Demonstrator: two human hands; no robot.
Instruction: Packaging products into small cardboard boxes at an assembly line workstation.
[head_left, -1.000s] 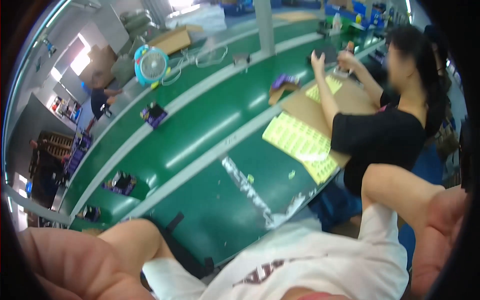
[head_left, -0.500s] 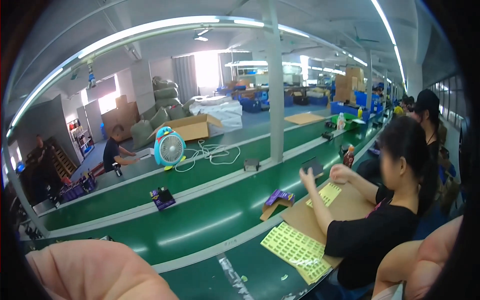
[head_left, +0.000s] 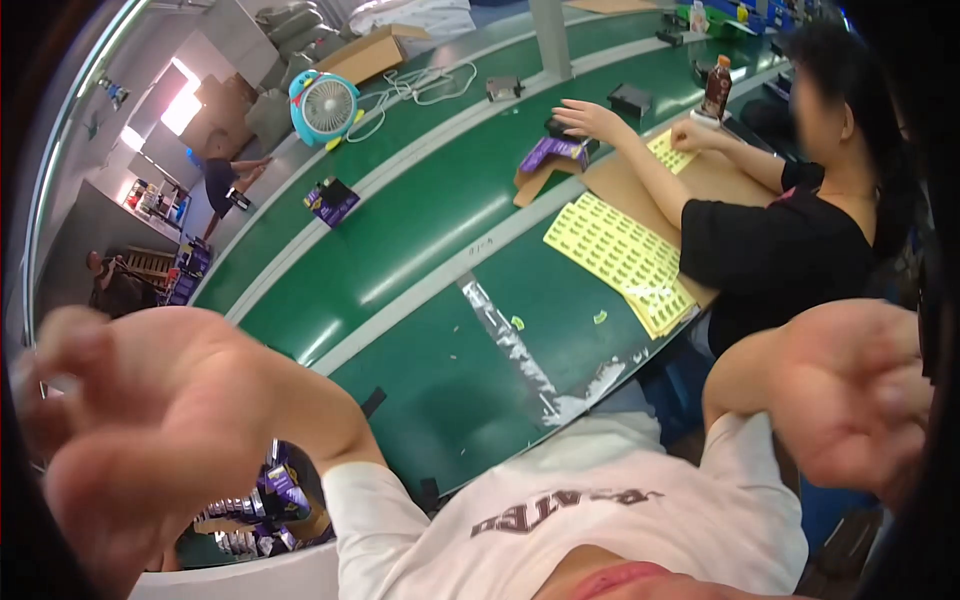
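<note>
Both my hands are raised close to the camera, above a green workbench [head_left: 430, 400]. My left hand [head_left: 170, 400] fills the lower left, blurred, its thumb and bent fingers apart and nothing seen between them. At the right edge, my right hand [head_left: 850, 390] turns its palm inward; its fingers curl into the dark rim, so whether they hold anything does not show. Below them is my white shirt [head_left: 600, 490] with dark lettering. Yellow sticker sheets [head_left: 625, 260] lie on the bench, nearest my right hand but apart from it.
At the right, a co-worker in black [head_left: 760, 240] reaches over brown cardboard [head_left: 640, 190] toward the green conveyor [head_left: 400, 240]. On the lines stand a purple box [head_left: 550, 155], a bottle [head_left: 717, 88] and a blue penguin-shaped fan [head_left: 325, 105]. Purple packages [head_left: 285, 485] are stacked at lower left.
The view has tilted down, bringing my shirt and the bench into sight. Both hands now show more fully, away from the lower corners. The co-worker's hand has moved from a dark flat piece toward the purple box.
</note>
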